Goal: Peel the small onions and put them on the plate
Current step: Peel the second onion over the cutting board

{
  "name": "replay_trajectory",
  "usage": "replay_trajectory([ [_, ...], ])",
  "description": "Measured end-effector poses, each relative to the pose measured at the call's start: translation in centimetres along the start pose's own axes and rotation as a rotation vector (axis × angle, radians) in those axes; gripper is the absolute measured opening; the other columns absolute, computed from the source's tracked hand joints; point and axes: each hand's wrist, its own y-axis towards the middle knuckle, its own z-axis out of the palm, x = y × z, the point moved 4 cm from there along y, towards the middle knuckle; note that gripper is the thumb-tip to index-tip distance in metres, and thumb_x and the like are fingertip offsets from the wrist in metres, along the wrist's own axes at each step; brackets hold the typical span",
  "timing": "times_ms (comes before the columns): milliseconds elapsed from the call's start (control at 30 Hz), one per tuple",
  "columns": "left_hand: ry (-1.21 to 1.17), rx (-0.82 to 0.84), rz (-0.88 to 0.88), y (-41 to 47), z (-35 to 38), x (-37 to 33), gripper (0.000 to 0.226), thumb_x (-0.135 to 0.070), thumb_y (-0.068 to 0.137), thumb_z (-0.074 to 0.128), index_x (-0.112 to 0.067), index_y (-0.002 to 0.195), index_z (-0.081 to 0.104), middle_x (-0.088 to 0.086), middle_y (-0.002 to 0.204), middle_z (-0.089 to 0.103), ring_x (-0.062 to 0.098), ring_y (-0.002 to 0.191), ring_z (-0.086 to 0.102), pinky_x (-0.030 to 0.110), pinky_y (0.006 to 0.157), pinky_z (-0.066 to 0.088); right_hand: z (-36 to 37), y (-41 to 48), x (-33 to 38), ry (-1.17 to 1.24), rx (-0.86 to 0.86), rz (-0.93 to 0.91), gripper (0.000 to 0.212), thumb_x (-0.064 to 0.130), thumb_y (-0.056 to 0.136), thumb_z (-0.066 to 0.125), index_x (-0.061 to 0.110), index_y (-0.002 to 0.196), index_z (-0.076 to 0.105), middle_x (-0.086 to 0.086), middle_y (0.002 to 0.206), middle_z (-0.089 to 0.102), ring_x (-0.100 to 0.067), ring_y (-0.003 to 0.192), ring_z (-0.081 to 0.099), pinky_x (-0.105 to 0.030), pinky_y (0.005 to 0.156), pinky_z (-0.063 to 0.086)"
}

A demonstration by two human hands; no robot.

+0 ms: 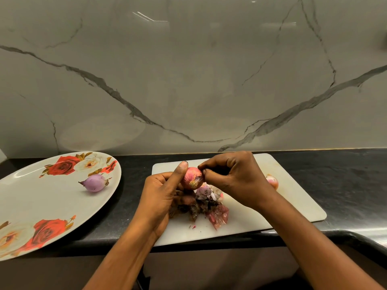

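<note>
Head view shows a dark stone table (134, 208) against a veined marble wall. On its left lies a large oval white plate printed with red and cream roses (31, 201), its near end overhanging the table edge; a knock from the left forearm could tip it off, taking the one peeled purple onion (95, 182) on it along.

At centre sits a white rectangular plastic cutting board (293, 197), its front edge also past the table lip, so downward pressure there might rock it.

Over the board, the left hand (161, 197) cradles a small pink unpeeled onion (192, 178), thumb up against its side, fingers curled under. The right hand (236, 178) pinches the skin at the onion's top between thumb and fingertips. A hard tug could tear the papery skin into shreds or squirt the round bulb out of the loose cradle and onto the floor.

Beneath lies a heap of dry brown and pink skins (205, 208). Another small pink onion (272, 182) rests on the board behind the right wrist, where a drawn-back arm could send it rolling.
</note>
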Motion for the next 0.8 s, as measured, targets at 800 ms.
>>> replay_trajectory([
  [800, -0.124, -0.001, -0.072, 0.2, -0.1, 0.1, 0.041, -0.042, 0.097, 0.065, -0.003, 0.103, 0.077, 0.02, 0.091, 0.079, 0.02, 0.07, 0.075, 0.023, 0.056, 0.06, -0.8, -0.4, -1.2, -0.066, -0.016, 0.115, 0.017, 0.014, 0.092, 0.079, 0.018, 0.109, 0.082, 0.013, 0.092, 0.078, -0.001, 0.084, 0.075, -0.024, 0.081, 0.064],
])
